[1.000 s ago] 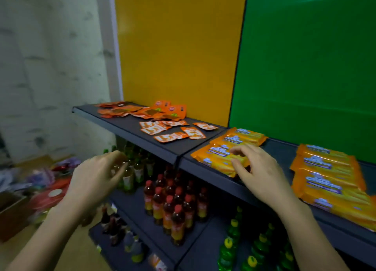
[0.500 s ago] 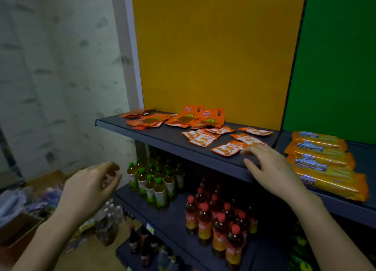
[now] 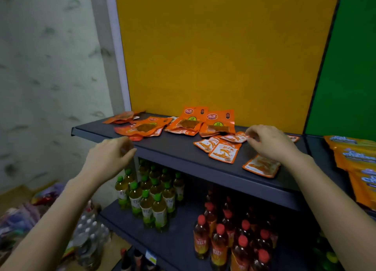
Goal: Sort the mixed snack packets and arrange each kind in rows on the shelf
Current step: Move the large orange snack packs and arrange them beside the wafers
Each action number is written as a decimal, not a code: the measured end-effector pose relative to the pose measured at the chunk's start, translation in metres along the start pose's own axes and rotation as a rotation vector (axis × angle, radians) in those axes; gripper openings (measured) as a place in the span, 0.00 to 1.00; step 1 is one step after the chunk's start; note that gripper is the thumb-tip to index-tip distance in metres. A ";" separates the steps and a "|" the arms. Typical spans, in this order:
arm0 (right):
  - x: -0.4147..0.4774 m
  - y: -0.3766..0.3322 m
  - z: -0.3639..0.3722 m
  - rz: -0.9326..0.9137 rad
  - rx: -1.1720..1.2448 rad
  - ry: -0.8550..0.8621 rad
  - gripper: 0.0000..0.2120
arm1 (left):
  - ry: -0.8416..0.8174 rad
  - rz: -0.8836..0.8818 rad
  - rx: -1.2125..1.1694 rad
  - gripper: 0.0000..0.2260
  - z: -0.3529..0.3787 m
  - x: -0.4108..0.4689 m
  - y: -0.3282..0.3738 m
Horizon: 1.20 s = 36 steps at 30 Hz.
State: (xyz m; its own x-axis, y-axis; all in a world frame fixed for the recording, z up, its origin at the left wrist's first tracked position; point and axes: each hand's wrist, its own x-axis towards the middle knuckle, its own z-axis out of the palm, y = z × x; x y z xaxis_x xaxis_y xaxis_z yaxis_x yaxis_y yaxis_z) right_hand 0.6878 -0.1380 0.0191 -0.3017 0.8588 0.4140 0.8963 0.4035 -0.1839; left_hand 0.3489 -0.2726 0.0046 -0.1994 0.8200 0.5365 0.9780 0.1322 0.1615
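On the dark metal shelf [image 3: 173, 150], the right hand [image 3: 272, 144] pinched a small orange-and-white foil packet [image 3: 234, 137] for sorting; the left hand [image 3: 107, 159] hung loose. Next probably needed lifting it.

Green-cap bottles [image 3: 146, 199] stand grouped below left fingers [image 3: 128, 150], on lower shelf [image 3: 179, 244]. Red-cap bottles [image 3: 227, 236] stand below right fingers [image 3: 251, 131], just right of the green-cap group. Clear bottles [image 3: 89, 230] sit lower, down-left of left fingers. Blurred clutter [image 3: 18, 220] lies far left of them. Yellow panel [image 3: 213, 57] is above both; green panel [image 3: 350, 77] is up-right of right fingers. Grey wall [image 3: 50, 77] is up-left of left fingers.
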 end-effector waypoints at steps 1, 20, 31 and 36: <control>0.013 0.000 0.004 0.023 -0.023 0.002 0.13 | 0.015 0.019 0.013 0.10 0.007 0.016 -0.002; 0.172 -0.022 0.081 0.475 -0.141 -0.349 0.41 | -0.323 -0.026 -0.079 0.33 0.151 0.242 0.029; 0.197 -0.018 0.087 0.705 0.172 -0.536 0.47 | -0.703 -0.024 -0.135 0.42 0.176 0.286 0.034; 0.200 -0.018 0.087 0.798 0.287 -0.540 0.54 | -0.674 -0.129 -0.393 0.34 0.176 0.289 0.036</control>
State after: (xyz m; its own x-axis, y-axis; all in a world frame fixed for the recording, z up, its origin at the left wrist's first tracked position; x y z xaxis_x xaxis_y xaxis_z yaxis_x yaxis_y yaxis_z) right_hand 0.5829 0.0541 0.0279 0.1823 0.9108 -0.3704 0.8099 -0.3527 -0.4686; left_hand 0.3370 0.0667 0.0198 -0.1065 0.9889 -0.1034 0.8312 0.1457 0.5366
